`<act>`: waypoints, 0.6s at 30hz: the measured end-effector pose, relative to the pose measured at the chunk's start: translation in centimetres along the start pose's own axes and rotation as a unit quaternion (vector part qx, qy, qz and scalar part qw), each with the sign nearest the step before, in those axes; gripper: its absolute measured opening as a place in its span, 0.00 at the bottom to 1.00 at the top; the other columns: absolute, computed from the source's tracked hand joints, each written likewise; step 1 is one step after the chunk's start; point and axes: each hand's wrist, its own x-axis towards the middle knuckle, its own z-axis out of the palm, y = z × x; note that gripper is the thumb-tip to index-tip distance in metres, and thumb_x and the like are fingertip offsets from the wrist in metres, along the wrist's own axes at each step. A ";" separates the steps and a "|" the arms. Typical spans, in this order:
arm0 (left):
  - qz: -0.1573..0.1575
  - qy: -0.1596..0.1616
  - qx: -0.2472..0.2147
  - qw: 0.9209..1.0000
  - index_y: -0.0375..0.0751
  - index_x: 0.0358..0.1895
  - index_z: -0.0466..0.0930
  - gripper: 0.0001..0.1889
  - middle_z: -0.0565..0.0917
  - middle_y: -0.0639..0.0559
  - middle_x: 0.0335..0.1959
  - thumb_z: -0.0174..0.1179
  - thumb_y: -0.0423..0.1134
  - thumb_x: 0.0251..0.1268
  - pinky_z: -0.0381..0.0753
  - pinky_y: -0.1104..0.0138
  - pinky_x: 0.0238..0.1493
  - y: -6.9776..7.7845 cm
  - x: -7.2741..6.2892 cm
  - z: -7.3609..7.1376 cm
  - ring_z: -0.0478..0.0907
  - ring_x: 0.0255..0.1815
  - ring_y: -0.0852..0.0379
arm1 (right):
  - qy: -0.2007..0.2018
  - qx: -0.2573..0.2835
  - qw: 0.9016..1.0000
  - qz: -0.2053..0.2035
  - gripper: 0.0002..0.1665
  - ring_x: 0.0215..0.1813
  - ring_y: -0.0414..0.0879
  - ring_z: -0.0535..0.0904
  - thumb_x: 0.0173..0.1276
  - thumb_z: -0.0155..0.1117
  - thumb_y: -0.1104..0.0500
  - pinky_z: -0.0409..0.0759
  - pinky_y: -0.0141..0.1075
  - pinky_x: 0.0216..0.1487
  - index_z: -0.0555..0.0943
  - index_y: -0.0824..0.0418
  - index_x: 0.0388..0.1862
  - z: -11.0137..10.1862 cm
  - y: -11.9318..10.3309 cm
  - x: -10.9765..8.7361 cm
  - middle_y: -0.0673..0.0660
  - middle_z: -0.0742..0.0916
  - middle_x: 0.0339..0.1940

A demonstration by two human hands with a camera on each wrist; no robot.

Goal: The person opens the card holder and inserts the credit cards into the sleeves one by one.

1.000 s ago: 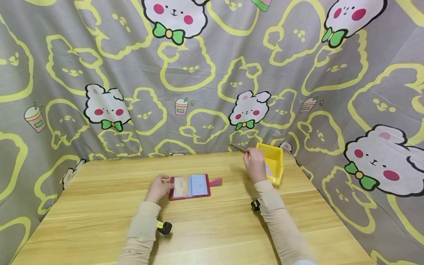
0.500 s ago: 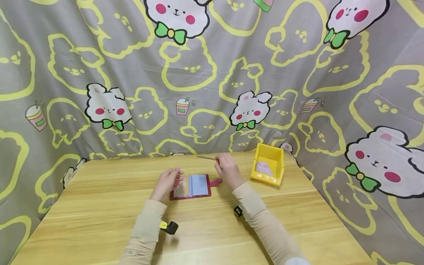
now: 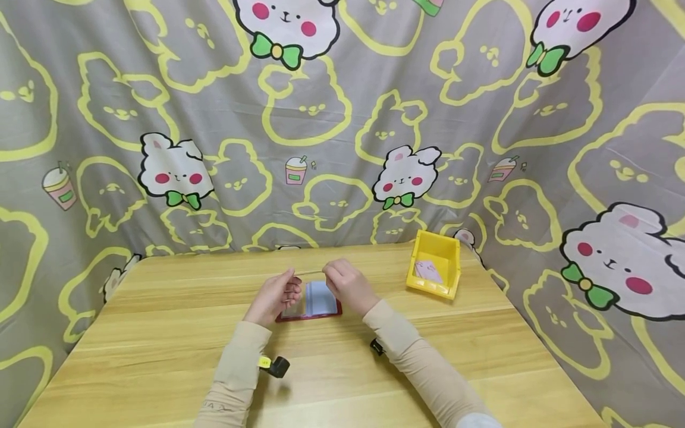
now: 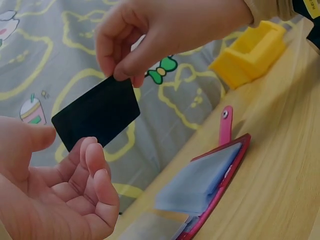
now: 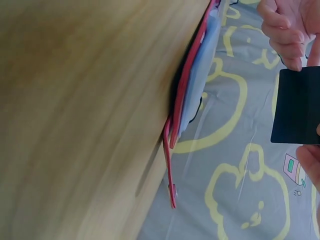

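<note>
A dark, flat card with rounded corners is pinched by one end between the thumb and fingers of my right hand. My left hand is at the card's other end, palm up with loosely bent fingers. In the left wrist view its fingertips overlap the card's lower edge, while the thumb stands apart from it. Whether those fingers touch the card I cannot tell. Below both hands a red card holder lies open on the table, with clear bluish sleeves and a pink snap strap.
A yellow bin stands at the back right of the wooden table, with a pale pink card inside. A grey patterned curtain hangs behind the table.
My right hand has carried the card left, from the yellow bin to above the card holder. My left hand has lifted off the holder's left edge and turned toward the card.
</note>
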 end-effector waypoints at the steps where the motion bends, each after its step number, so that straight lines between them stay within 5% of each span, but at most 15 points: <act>1: 0.001 0.000 -0.005 1.000 0.37 0.38 0.73 0.18 0.76 0.56 0.23 0.44 0.49 0.78 0.73 0.71 0.30 -0.1 0.0 0.0 0.74 0.23 0.63 | -0.005 -0.001 1.000 -0.003 0.06 0.41 0.46 0.81 0.63 0.58 0.68 0.81 0.32 0.47 0.81 0.63 0.36 0.0 -0.1 -0.1 0.54 0.85 0.37; 8: -0.001 -0.022 -0.036 0.999 0.44 0.31 0.76 0.15 0.77 0.57 0.23 0.47 0.43 0.77 0.74 0.72 0.32 -0.2 -0.2 -0.4 0.74 0.23 0.64 | -0.022 0.002 1.000 -0.007 0.06 0.44 0.46 0.82 0.61 0.62 0.68 0.80 0.30 0.51 0.82 0.63 0.38 0.0 -0.2 -0.3 0.54 0.85 0.39; 18: 0.000 -0.037 -0.057 0.998 0.44 0.33 0.72 0.10 0.79 0.59 0.21 0.47 0.40 0.77 0.74 0.73 0.32 0.0 -0.2 -1.2 0.75 0.24 0.65 | -0.005 0.026 1.000 0.012 0.05 0.44 0.47 0.82 0.61 0.67 0.67 0.81 0.32 0.51 0.83 0.64 0.37 0.2 0.3 -0.7 0.56 0.85 0.39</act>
